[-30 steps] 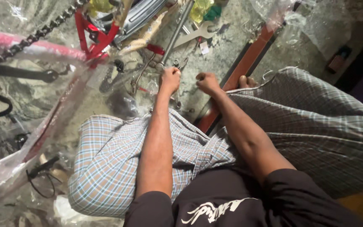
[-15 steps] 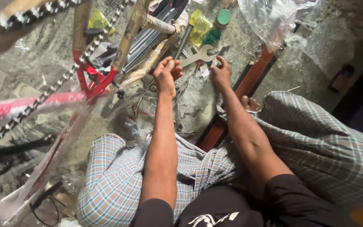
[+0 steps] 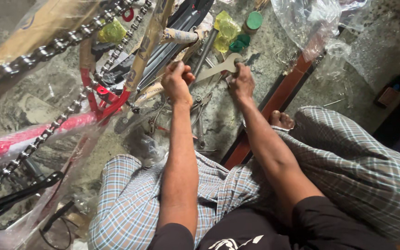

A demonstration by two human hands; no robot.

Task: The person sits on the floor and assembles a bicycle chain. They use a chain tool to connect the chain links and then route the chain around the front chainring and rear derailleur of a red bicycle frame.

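Note:
A flat grey open-ended wrench [image 3: 217, 69] lies slanted between my two hands, just above the stone floor. My left hand [image 3: 177, 82] is fisted at its handle end, next to a paper-wrapped bicycle frame tube [image 3: 146, 48]. My right hand [image 3: 240, 83] pinches the wrench just below its open jaw. Both forearms reach forward over my knees, which are covered by checked cloth. Loose pliers [image 3: 201, 115] and other hand tools lie on the floor under my hands.
A bicycle chain [image 3: 70, 109] runs diagonally at the left, past a red frame part [image 3: 112, 101] and a pink wrapped tube [image 3: 19, 143]. A green-capped jar [image 3: 254, 21], yellow-green bags [image 3: 225, 30], clear plastic sheeting [image 3: 311, 23] and a red-brown wooden strip [image 3: 278, 102] lie ahead and right. My bare foot [image 3: 281, 120] rests beside the strip.
Both hands have reached farther forward toward the bicycle frame. The flat wrench, not in my hands a second ago, is now held between them. The view has closed in.

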